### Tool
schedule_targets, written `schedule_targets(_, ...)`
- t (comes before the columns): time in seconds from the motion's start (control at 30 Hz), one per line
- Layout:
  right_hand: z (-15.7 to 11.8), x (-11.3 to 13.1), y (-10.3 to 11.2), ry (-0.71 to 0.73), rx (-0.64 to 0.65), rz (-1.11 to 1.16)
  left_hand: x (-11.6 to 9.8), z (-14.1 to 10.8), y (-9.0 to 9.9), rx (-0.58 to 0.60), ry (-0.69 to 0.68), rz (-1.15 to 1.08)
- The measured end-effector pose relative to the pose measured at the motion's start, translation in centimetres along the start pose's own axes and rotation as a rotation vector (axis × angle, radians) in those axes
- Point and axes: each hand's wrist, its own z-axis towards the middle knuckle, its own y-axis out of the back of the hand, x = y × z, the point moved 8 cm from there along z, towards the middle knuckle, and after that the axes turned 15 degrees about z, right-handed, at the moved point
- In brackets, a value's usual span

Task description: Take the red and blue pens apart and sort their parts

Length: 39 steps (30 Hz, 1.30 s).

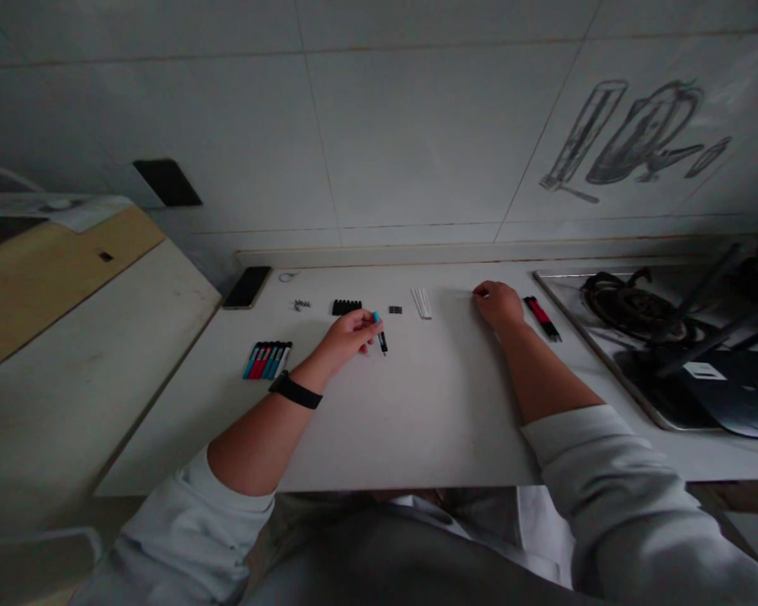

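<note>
My left hand (pixel 352 332) is closed in a pinch on a small pen (pixel 380 333) with a light-blue top and black lower part, its tip pointing down. Just behind this hand lies a row of black caps (pixel 347 306). Farther right on the counter, my right hand (pixel 498 305) rests with fingers curled together; a faint, thin pale thing seems to stick out at its fingertips, too small to make out. Between the hands lie small black pieces (pixel 395 310) and several thin white rods (pixel 420 303). Red-and-black pens (pixel 542 318) lie beside my right wrist.
Blue, red and white pen barrels (pixel 267 360) lie in a row at left, below small metallic parts (pixel 301 305). A phone (pixel 248 287) and a thin loop (pixel 287 276) are at the back left. The stove (pixel 632 311) and a black device with antennas (pixel 713 379) stand right.
</note>
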Motion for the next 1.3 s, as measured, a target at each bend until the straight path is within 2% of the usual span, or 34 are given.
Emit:
schedule_targets(0.13, -0.3, 0.1, 1.6, -0.025, -0.134, 0.097, -0.2, 0.1, 0.1, -0.020, -0.061, 0.037)
schedule_targets(0.23, -0.8, 1.6, 2.3, 0.021, -0.192, 0.233, -0.6, 0.2, 0.5, -0.073, -0.134, 0.058)
schedule_targets(0.37, -2.4, 6.4, 1.4, 0.219, -0.091, 0.445, -1.5, 0.0, 1.2, -0.140, -0.203, 0.071)
schedule_targets(0.47, -4.7, 10.3, 0.2, 0.370, 0.018, 0.535, -2.3, -0.5, 1.6, -0.193, -0.252, 0.177)
schedule_targets(0.6, -7.4, 13.3, -1.6, 0.357, 0.138, 0.701, -3.5, -1.5, 1.1, -0.194, -0.312, 0.379)
schedule_targets(0.7, -9.0, 15.1, -2.2, 0.410, 0.196, 0.789, -4.6, -2.2, 0.5, -0.180, -0.387, 0.502)
schedule_targets(0.83, -10.1, 16.2, -2.2, 0.432, 0.207, 0.854, -5.7, -2.8, 0.0, -0.165, -0.473, 0.602)
schedule_targets(0.97, -10.7, 16.7, -2.3, 0.459, 0.226, 0.858, -5.9, -2.8, -0.1, -0.170, -0.520, 0.665)
schedule_targets(1.3, -11.7, 17.3, -2.3, 0.545, 0.223, 0.710, -5.7, -2.7, -0.4, -0.149, -0.503, 0.684)
